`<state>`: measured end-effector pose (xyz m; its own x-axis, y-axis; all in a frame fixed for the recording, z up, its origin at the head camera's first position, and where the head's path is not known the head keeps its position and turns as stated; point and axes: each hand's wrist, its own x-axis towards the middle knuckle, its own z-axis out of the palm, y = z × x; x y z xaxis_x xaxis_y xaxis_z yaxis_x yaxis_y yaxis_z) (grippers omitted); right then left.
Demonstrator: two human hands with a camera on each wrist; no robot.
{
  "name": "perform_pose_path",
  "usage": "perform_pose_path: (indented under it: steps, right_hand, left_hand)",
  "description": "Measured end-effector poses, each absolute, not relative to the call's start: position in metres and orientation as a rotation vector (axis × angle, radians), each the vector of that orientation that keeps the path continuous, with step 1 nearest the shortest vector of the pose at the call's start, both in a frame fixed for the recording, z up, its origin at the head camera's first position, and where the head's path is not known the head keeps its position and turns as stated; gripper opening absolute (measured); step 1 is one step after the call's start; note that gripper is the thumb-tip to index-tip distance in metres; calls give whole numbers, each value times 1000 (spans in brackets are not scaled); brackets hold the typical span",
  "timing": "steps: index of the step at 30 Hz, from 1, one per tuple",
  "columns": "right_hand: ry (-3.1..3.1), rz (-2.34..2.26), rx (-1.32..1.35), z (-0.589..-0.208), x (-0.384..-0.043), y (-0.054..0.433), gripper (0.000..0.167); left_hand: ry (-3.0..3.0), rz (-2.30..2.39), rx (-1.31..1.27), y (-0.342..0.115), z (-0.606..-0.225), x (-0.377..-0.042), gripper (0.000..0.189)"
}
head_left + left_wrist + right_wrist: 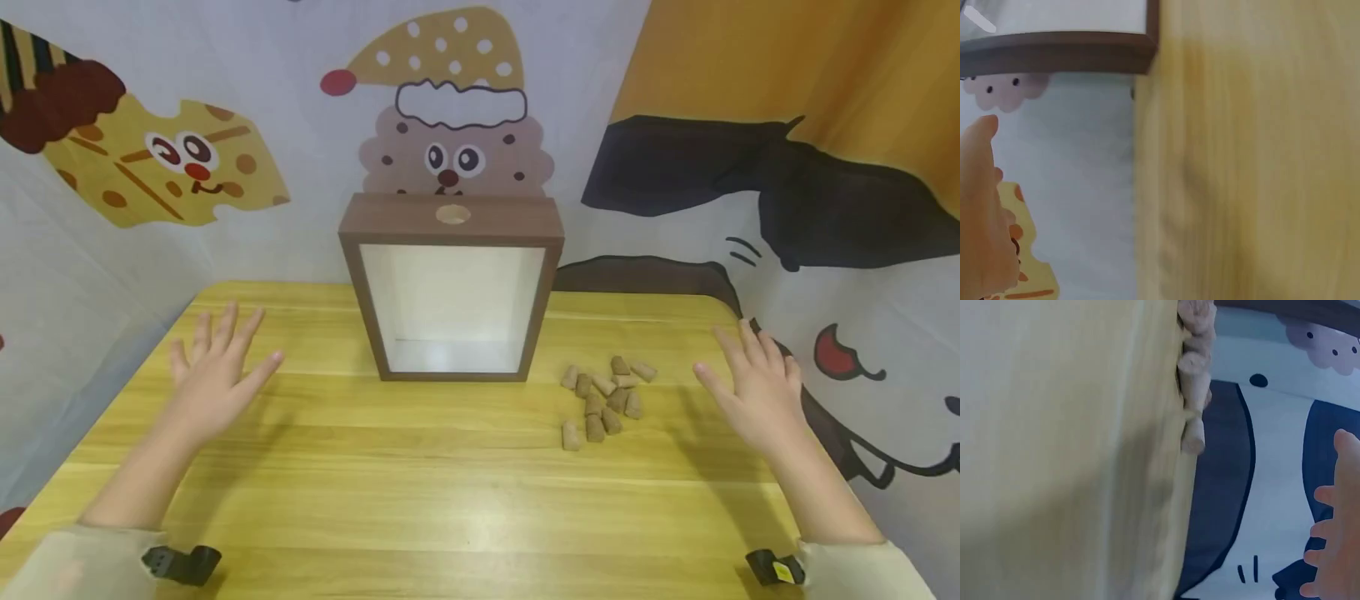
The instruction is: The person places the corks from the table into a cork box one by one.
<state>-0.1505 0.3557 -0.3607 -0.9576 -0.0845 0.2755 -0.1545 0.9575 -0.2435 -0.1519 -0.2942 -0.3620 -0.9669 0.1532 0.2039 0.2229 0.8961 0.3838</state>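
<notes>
A brown wooden frame box with a clear front stands upright at the back middle of the table; a round hole pierces its top. Several cork stoppers lie in a loose pile right of the box. My left hand hovers over the table's left side, fingers spread, holding nothing. On the other side, my right hand is raised with its fingers spread too, to the right of the corks and apart from them. In the right wrist view the corks show beyond the table surface.
The yellow wood-grain table ends just behind the box. A cloth backdrop with cartoon figures hangs along the back and sides. Small black devices sit at both sleeve cuffs.
</notes>
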Motion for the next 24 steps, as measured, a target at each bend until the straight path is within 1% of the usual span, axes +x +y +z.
perform_pose_path:
  steps: [8, 13, 19, 24]
  right_hand:
    - [-2780, 623, 242, -383, -141, 336, 60]
    - [-2819, 820, 274, -397, -141, 328, 58]
    - [-2855, 1009, 260, -412, -143, 326, 58]
    - [-2865, 1123, 216, -424, -143, 325, 63]
  left_hand:
    - [-2634, -890, -344, -262, -349, -155, 66]
    - [-2478, -1010, -388, -242, -338, -157, 64]
    - [-2344, -1075, -434, -222, -326, -161, 62]
    - [-2252, -1141, -437, -207, -316, -164, 60]
